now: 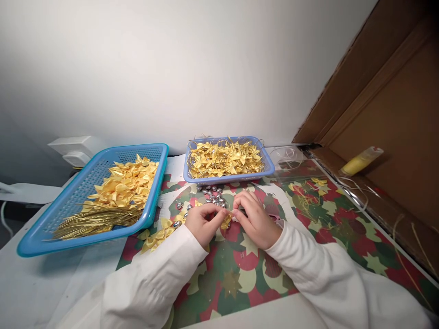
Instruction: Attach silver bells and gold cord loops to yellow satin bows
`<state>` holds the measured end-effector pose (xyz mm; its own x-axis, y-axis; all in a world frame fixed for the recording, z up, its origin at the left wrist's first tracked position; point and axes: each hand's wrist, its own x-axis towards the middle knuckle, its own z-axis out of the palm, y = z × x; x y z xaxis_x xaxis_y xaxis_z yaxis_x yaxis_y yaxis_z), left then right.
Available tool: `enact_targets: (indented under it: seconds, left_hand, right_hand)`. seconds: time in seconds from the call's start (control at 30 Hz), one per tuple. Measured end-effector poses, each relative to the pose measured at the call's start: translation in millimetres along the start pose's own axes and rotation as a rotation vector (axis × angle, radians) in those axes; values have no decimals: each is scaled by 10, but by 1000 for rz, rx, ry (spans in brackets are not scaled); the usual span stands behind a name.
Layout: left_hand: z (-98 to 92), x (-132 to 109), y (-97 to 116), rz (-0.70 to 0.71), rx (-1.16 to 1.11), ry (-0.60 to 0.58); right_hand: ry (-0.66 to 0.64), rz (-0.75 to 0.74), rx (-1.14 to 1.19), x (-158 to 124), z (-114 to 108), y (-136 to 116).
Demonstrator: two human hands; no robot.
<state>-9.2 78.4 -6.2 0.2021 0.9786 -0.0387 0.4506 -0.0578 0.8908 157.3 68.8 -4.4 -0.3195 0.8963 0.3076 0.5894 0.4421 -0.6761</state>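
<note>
Between my two hands hangs a small yellow-gold ribbon bow (226, 222) with a thin gold cord rising from it. My left hand (204, 224) is closed, thumb and forefinger pinched at the cord's left side. Facing it, my right hand (255, 220) is closed too, with its fingertips pinched at the right side of the cord. The exact grip is partly hidden by the fingers. Just beyond my hands lie several small silver bells (215, 197). Loose yellow ribbon bows (159, 235) lie to the left, partly behind my left sleeve.
A blue basket (37, 235) at left holds yellow ribbon pieces (125, 187) and a bundle of gold cords (99, 220). A smaller blue basket (229, 177) at the back holds bows with cord loops. Thread scraps (305, 196) and a yellow tube (361, 161) are at right.
</note>
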Motion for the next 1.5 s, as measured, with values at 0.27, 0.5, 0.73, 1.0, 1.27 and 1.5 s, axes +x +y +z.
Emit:
enact_targets:
  seconds: [0.27, 0.5, 0.73, 1.0, 1.27, 1.5]
  left_hand:
    - [-15, 35, -37, 234, 237, 95]
    - [-63, 18, -14, 381, 566, -37]
    - [-65, 27, 16, 386, 606, -150]
    - [-60, 42, 6, 443, 511, -225]
    - [-53, 59, 5, 461, 394, -217]
    - [-71, 69, 10, 558, 421, -222]
  right_hand:
    - [11, 16, 1, -12, 39, 49]
    - [2, 26, -10, -24, 58, 43]
    - [-12, 37, -22, -38, 80, 33]
    - [-28, 48, -24, -54, 96, 3]
    - [-33, 66, -24, -59, 102, -7]
    - [-31, 71, 23, -71, 106, -43]
